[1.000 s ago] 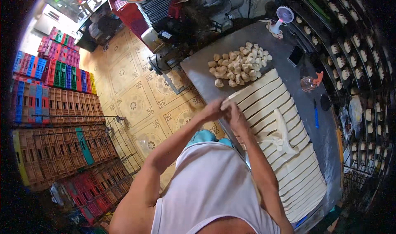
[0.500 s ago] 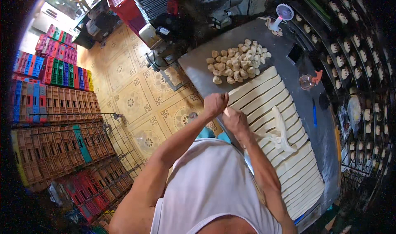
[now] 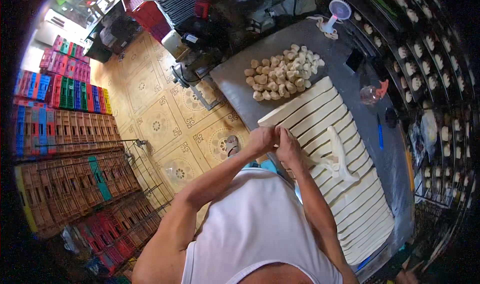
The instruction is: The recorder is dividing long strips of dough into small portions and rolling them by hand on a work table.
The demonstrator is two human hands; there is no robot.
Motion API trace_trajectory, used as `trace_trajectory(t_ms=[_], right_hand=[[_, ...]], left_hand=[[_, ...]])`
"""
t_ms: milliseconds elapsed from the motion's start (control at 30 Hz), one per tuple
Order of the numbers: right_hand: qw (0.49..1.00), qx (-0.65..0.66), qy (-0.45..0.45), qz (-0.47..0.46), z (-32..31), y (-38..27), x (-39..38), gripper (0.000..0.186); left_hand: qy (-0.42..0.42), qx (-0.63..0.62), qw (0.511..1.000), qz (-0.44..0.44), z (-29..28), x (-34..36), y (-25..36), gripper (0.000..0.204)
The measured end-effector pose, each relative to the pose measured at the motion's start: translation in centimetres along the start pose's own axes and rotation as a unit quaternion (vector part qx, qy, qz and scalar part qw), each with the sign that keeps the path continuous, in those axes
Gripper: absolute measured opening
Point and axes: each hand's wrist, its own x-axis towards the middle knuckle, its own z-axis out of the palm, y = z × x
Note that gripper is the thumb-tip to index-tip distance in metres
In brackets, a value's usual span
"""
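Note:
My left hand and my right hand meet at the table's near left edge, beside the white dough strips. Both are closed, with fingertips pinched together. Whatever lies between them is hidden by the fingers. The long flat strips run side by side across the table, with dark gaps between them. A loose, twisted pale length of what looks like dough lies on top of them. Beyond the strips sits a heap of small rounded dough pieces.
Along the grey table are a small fan, a dark phone, a clear bottle with a red spray top and a blue pen-like stick. Racks of shaped dough stand right. Stacked crates line the left.
My hands have drawn closer together, and the right one has turned more upright. The end of the farthest strip now shows beyond them. The whole view has shifted slightly.

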Motion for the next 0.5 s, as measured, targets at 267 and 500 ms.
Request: trace_trajectory(t_ms=[267, 500], right_hand=[[0.995, -0.081, -0.053, 0.028, -0.2, -1.2, 0.9, 0.019], [0.995, -0.009, 0.016, 0.101, -1.0, 0.6, 1.7, 0.022]], left_hand=[[0.091, 0.047, 0.995, -0.012, -2.3, 4.2, 0.6, 0.042], [0.146, 0.026, 0.968, 0.203, -3.9, 4.6, 0.5, 0.056]])
